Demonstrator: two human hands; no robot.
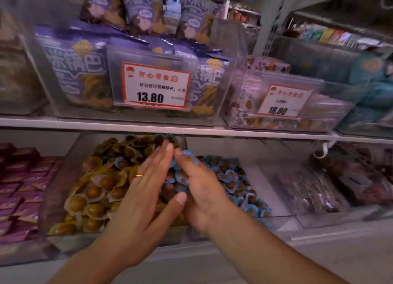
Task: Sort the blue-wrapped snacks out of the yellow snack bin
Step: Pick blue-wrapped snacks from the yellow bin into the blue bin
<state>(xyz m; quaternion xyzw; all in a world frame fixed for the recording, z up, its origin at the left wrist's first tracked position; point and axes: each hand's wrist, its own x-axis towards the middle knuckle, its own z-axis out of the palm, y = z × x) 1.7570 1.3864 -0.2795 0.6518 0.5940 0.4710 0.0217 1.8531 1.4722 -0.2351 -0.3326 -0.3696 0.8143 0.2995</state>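
Head view: white store shelves.

Two bare forearms and hands, no sleeves visible. The left hand wears a thin gold ring on one finger. The right hand wears nothing.

Right hand fingertips hidden among blue-wrapped snacks; far-right bins blurred, contents unreadable.
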